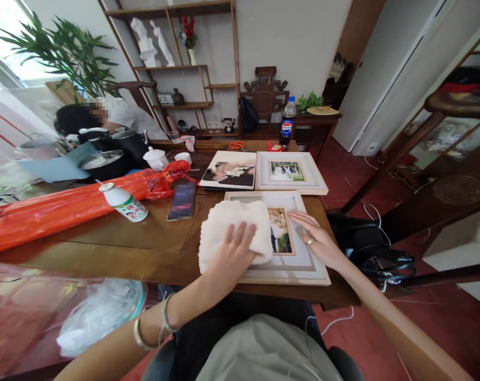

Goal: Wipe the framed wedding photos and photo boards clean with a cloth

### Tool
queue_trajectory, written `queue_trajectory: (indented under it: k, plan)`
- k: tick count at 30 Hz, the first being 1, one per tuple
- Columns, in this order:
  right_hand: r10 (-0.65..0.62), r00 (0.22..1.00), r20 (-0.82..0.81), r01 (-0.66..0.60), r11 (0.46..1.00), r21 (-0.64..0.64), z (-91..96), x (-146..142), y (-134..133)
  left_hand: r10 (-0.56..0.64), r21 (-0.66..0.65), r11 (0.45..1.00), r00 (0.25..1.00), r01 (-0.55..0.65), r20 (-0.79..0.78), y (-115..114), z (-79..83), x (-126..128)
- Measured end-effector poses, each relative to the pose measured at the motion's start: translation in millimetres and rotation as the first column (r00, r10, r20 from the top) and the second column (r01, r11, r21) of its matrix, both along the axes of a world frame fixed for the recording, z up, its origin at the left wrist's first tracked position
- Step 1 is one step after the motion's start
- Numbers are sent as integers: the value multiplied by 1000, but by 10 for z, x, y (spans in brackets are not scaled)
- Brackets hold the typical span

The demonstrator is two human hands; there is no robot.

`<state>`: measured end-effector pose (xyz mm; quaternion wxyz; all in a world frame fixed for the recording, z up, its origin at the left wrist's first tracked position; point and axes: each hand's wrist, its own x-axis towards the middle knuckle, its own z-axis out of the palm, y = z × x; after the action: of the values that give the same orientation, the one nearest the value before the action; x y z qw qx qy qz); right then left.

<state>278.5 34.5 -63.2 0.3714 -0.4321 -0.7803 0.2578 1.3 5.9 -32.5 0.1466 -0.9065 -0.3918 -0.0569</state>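
My left hand (235, 259) lies on top of a folded white cloth (216, 227), its fingers spread over the fabric. Beneath the cloth is a picture frame (263, 273) with a pale wood edge and a grey-white mat, lying flat at the table's front edge. The cloth hides the frame's left part and some of its photo (283, 231). My right hand (313, 238) rests at the frame's right side, fingers stretched out and holding nothing. Behind it lie a second frame (319, 180) with a photo and a photo panel (235, 157).
Left on the wooden table (160, 254) are a phone (182, 201), a white bottle (124, 202) and a long red plastic-wrapped bundle (73, 203). Farther back stand a cola bottle (288, 121), orange scissors (237, 145) and a teapot (156, 157). A person (116, 114) is at the left.
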Motion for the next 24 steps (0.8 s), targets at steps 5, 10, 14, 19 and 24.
queue_trajectory:
  k: [5, 10, 14, 19, 24]
  plan:
    - [-73, 997, -3, 73, 997, 6, 18, -59, 77, -34, 26, 999, 999, 33, 41, -135, -96, -32]
    - [4, 1000, 26, -4, 1000, 22, -22, -73, 47, 52, -31, 998, 994, -49, 97, 83, 30, -89]
    - [11, 1000, 3, -11, 999, 33, -48, -56, 29, 218, -34, 976, 963, -215, 159, 488, 139, -129]
    - [-32, 999, -36, 32, 999, 8, -36, -59, 29, 226, -59, 973, 972, -223, 64, 706, 135, -131]
    - [-48, 998, -35, 48, 999, 1, -25, -66, 34, 126, -97, 987, 991, -130, -41, 224, 166, -80]
